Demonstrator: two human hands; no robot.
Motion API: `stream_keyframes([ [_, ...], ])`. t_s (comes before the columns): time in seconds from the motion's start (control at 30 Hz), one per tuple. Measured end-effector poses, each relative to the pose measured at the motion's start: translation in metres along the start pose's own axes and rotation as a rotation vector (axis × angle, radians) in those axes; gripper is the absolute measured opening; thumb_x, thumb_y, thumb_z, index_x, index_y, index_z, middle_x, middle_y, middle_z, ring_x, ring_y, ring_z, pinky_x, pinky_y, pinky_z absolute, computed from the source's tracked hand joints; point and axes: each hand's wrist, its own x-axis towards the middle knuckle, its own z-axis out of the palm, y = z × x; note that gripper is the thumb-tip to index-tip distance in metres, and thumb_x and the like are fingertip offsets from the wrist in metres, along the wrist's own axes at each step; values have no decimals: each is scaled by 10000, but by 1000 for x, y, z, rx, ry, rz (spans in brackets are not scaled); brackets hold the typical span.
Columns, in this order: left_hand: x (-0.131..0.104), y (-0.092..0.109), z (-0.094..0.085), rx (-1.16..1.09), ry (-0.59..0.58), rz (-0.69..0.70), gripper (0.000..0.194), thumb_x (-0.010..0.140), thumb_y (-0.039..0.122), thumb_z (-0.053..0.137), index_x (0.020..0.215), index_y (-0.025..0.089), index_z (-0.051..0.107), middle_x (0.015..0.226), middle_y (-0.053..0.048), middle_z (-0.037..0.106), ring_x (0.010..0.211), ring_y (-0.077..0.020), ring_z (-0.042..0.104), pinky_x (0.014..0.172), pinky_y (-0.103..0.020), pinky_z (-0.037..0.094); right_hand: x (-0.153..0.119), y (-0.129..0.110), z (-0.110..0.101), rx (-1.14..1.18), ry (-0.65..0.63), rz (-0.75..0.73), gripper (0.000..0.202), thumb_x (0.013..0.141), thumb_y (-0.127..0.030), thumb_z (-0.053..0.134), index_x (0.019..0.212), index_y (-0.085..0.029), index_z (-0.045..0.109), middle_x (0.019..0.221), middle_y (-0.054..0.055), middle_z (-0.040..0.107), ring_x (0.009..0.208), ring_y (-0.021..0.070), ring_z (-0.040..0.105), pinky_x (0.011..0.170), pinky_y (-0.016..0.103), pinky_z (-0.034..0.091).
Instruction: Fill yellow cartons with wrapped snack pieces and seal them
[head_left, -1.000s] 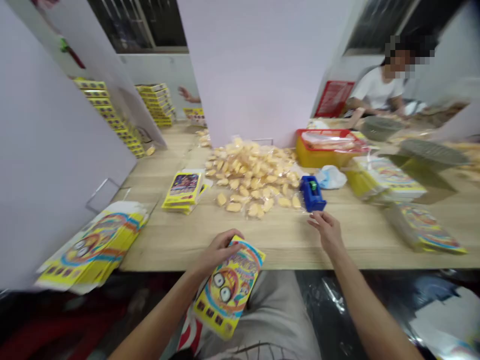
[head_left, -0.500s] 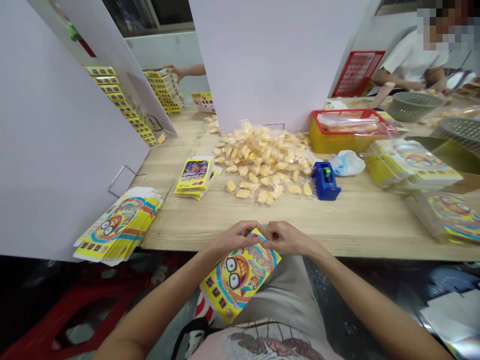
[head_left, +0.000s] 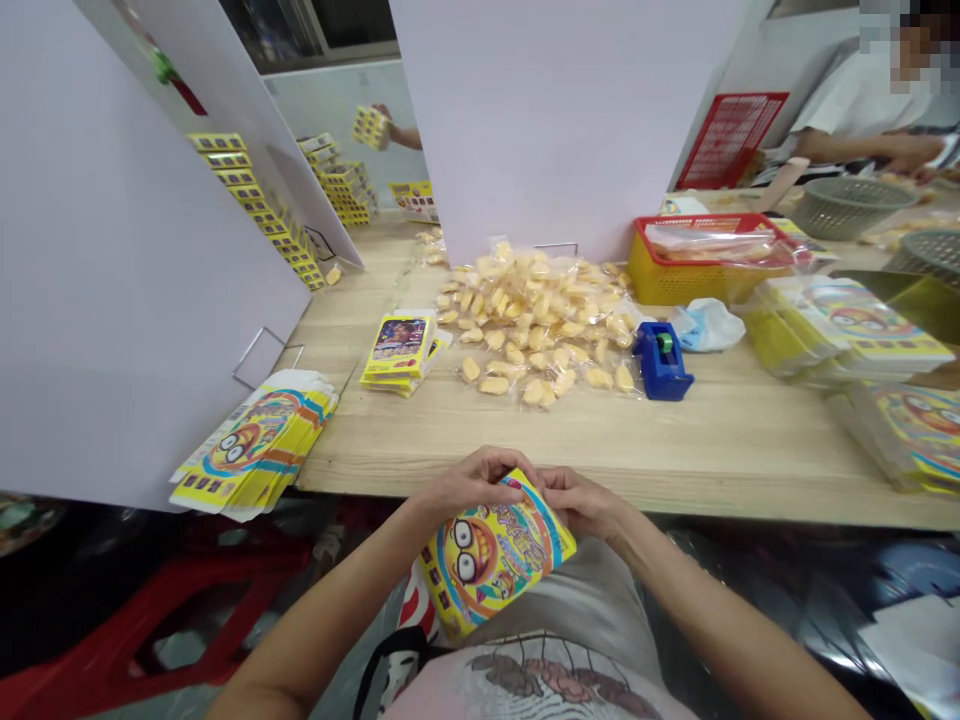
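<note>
A yellow cardboard box (head_left: 491, 560) with a cartoon face in glasses is held tilted over my lap, just in front of the table edge. My left hand (head_left: 484, 482) grips its upper end, with the thumb on the printed face. My right hand (head_left: 589, 502) is closed at the upper right edge of the same box; its fingertips are partly hidden behind it. Beyond my hands lies a heap of small yellow pieces in clear wrappers (head_left: 536, 320). Left of the heap is a small stack of yellow cards (head_left: 401, 347).
Flattened cartoon boxes (head_left: 259, 440) overlap the left table edge by a white partition (head_left: 150, 300). A blue tape dispenser (head_left: 663, 362), a red and yellow basket (head_left: 705, 265) and more box stacks (head_left: 847, 320) stand to the right. A co-worker's hand (head_left: 381, 125) holds a box behind the partition.
My right hand has gone from a raised pinch at the box's top to its right edge. The box has tilted a little. Behind the partition, a co-worker's hand has lifted a box.
</note>
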Motion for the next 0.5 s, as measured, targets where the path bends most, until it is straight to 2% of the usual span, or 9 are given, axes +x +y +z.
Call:
stream_keyframes([
  [0.1, -11, -5, -4, -7, 130, 31, 332, 711, 364, 760, 953, 155, 674, 802, -42, 635, 712, -147, 579, 649, -239, 433, -1, -5, 13, -79, 64, -98, 443, 729, -603, 675, 758, -162, 715, 647, 34, 634, 550, 139, 527, 477, 230, 398],
  [0.2, -25, -5, -10, 34, 294, 133, 336, 723, 358, 756, 983, 163, 671, 816, -42, 641, 703, -138, 584, 638, -231, 434, 5, -21, 21, -209, -10, -189, 340, 790, -511, 656, 921, -209, 741, 796, 49, 699, 666, 194, 607, 539, 271, 468],
  [0.27, -42, 3, -21, 71, 346, 229, 482, 725, 377, 754, 1154, 199, 626, 1023, -85, 660, 848, -184, 623, 730, -273, 472, 11, -37, 23, -310, -59, -238, 322, 782, -466, 678, 995, -231, 735, 878, 52, 718, 778, 242, 648, 641, 321, 520],
  [0.33, -70, 17, -42, 169, 461, 340, 652, 737, 428, 731, 1322, 243, 510, 1263, -120, 588, 1092, -254, 583, 904, -355, 459, 18, -58, 24, -434, -19, -325, 312, 797, -436, 671, 1031, -238, 729, 928, 62, 727, 860, 278, 664, 728, 371, 543],
  [0.37, -89, 26, -57, 265, 581, 379, 689, 745, 454, 713, 1358, 251, 471, 1334, -124, 545, 1200, -276, 522, 990, -390, 413, 22, -70, 25, -504, 34, -396, 312, 804, -420, 669, 1054, -241, 723, 961, 69, 728, 885, 288, 668, 750, 387, 550],
  [0.4, -109, 35, -75, 398, 750, 395, 673, 754, 474, 694, 1348, 242, 481, 1358, -125, 528, 1266, -287, 467, 1051, -410, 360, 27, -83, 28, -578, 104, -490, 319, 806, -403, 671, 1082, -248, 712, 998, 75, 726, 902, 293, 671, 762, 399, 556],
  [0.47, -151, 49, -116, 747, 1149, 285, 629, 735, 486, 696, 1278, 208, 546, 1358, -132, 522, 1306, -311, 412, 1099, -437, 291, 45, -109, 36, -733, 259, -727, 364, 807, -365, 679, 1157, -265, 675, 1082, 82, 712, 932, 294, 675, 788, 415, 564],
  [0.5, -170, 53, -137, 917, 1298, 179, 659, 715, 496, 703, 1272, 180, 546, 1354, -150, 516, 1301, -331, 406, 1104, -458, 275, 59, -121, 42, -809, 322, -864, 393, 811, -341, 676, 1196, -268, 649, 1126, 86, 698, 959, 293, 672, 815, 425, 561],
])
